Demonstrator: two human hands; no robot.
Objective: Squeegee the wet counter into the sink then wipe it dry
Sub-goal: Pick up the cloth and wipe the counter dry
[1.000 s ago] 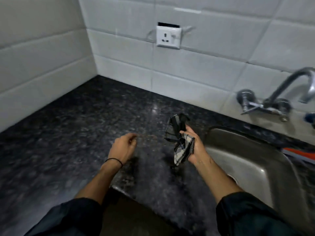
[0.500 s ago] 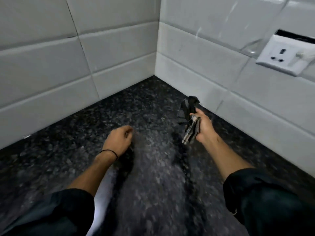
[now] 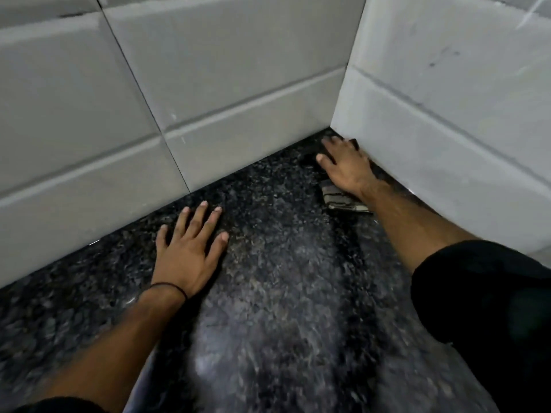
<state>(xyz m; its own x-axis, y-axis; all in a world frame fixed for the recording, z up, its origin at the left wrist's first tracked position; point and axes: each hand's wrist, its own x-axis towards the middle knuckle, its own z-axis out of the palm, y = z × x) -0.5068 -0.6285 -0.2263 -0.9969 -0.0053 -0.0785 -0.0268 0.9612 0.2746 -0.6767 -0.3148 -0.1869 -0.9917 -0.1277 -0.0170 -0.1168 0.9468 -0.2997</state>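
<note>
My right hand (image 3: 346,168) presses flat on a checked cloth (image 3: 340,201) in the far corner of the dark speckled granite counter (image 3: 283,293), where the two tiled walls meet. Most of the cloth is hidden under the palm; a striped edge sticks out below the wrist. My left hand (image 3: 190,248) lies flat on the counter with fingers spread, holding nothing, close to the left wall. A thin black band circles its wrist. No sink or squeegee shows in this view.
Grey-white tiled walls (image 3: 208,84) close the counter on the left and on the right (image 3: 447,114). The counter's front edge (image 3: 140,391) runs along the bottom left. Dark sleeves cover both upper forearms.
The view swung left, away from the sink and the socket. My right hand carried the cloth into the corner and laid it flat. My left hand opened and settled on the counter.
</note>
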